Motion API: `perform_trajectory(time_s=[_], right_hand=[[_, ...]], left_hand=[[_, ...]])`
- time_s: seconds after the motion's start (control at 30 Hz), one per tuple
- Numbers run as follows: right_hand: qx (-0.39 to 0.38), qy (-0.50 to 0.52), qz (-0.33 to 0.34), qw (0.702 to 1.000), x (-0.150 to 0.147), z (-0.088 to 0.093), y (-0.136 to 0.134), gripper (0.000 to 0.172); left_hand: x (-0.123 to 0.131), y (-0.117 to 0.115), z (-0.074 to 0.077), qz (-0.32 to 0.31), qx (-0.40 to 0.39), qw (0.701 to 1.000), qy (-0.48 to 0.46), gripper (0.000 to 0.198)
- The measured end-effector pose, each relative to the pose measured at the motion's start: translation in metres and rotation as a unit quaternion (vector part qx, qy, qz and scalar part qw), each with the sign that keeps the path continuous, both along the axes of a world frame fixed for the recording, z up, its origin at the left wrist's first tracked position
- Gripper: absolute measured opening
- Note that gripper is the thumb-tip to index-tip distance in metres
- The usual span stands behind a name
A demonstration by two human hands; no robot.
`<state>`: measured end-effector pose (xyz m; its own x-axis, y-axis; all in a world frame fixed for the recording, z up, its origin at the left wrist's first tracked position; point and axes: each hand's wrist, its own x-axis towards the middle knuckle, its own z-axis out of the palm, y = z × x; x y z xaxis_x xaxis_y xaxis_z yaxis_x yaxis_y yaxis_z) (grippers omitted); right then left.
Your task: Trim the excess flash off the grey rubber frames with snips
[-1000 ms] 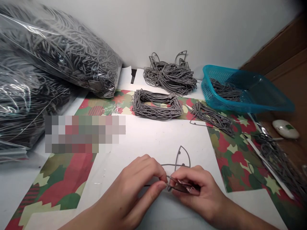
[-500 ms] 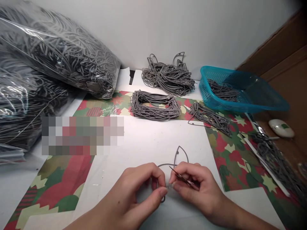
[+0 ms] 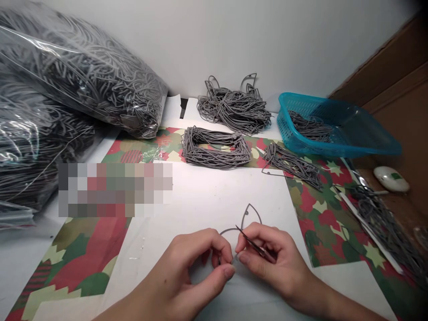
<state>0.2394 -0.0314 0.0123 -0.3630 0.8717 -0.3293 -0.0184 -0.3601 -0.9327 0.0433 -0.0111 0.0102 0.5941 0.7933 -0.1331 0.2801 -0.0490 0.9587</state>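
Note:
A thin grey rubber gasket [image 3: 247, 213] loops up behind my hands, with a pointed corner and a small round tab. My left hand [image 3: 203, 263] pinches part of this strand between thumb and fingertips. Close beside it, my right hand [image 3: 270, 258] grips the gasket with thumb and index fingertip. Tucked in the same right hand are dark, slim tweezers [image 3: 252, 245], their point toward the upper left. A small gap separates the two sets of fingertips. The lower part of the gasket is hidden by my fingers.
White paper [image 3: 200, 200] lies under my hands. Behind it sit a stacked rectangle of gaskets [image 3: 216, 162], a tangled heap [image 3: 234, 109] and a smaller bundle [image 3: 294, 165]. A blue basket [image 3: 347, 149] stands right; stuffed plastic bags [image 3: 100, 76] rise left. A white mouse-shaped object [image 3: 390, 178] lies far right.
My right hand has risen slightly, and the tweezers' point has moved up a little. The bit of gasket below my left fingertips is no longer visible.

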Motion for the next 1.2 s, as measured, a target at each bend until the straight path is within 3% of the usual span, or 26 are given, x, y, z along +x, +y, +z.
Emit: perform_trajectory(time_s=[0.27, 0.5, 0.73, 0.97, 1.2], right_hand=[[-0.004, 0.001, 0.001, 1.000, -0.0008, -0.0021, -0.0016, 0.016], [-0.013, -0.007, -0.011, 1.000, -0.0015, -0.0038, -0.0025, 0.018], [-0.023, -0.027, -0.011, 0.999, -0.0022, -0.0037, -0.0021, 0.023], [-0.024, -0.007, -0.008, 1.000, -0.0008, -0.0052, -0.0031, 0.014], [-0.016, -0.020, 0.002, 1.000, -0.0011, -0.0031, 0.0001, 0.016]], left_hand=[[0.0020, 0.0037, 0.0005, -0.022, 0.050, 0.998, -0.032, 0.011], [0.0025, -0.0006, -0.0053, 0.037, 0.117, 0.991, -0.058, 0.017], [0.0029, 0.0004, -0.0020, 0.041, 0.123, 0.988, -0.081, 0.017], [0.0005, 0.0004, -0.0013, 0.040, 0.137, 0.985, -0.097, 0.021], [-0.0016, 0.0009, 0.0000, 0.029, 0.114, 0.987, -0.107, 0.021]])
